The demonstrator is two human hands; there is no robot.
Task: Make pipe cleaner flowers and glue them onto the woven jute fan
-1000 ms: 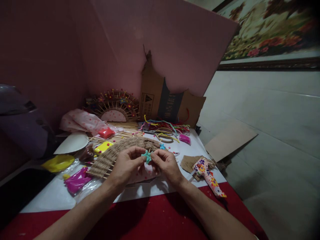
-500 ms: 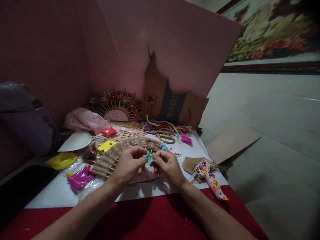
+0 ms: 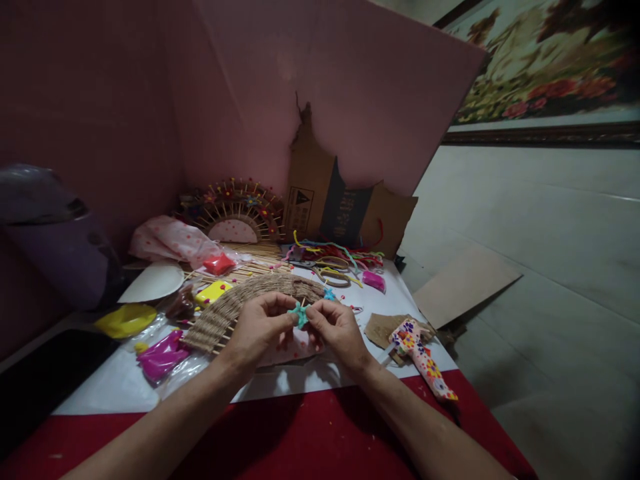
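Observation:
Between my two hands is a small turquoise clay flower (image 3: pixel 301 315). My left hand (image 3: pixel 260 327) pinches its left side between thumb and fingertips. On the opposite side, the thumb and forefinger of my right hand (image 3: pixel 337 330) are closed on it. Beneath and behind both hands lies a woven, arched twine fan (image 3: pixel 225 310) with thin sticks, partly covered by my hands. A blue clay star (image 3: pixel 329 294) rests at the fan's right end. Pink dotted cloth (image 3: pixel 287 352) shows under my fingers.
Packets of yellow (image 3: pixel 214 292) and magenta clay (image 3: pixel 163 357) lie left. Scissors (image 3: pixel 334 273) and coloured yarn (image 3: pixel 345 252) are behind the fan. A flower-patterned glue gun (image 3: pixel 424 360) lies right. A finished-looking fan (image 3: pixel 233 230) and torn cardboard (image 3: pixel 345 200) stand at the back.
The turquoise flower has turned slightly between my fingertips. Both hands stay in nearly the same place, and the surrounding things have not moved.

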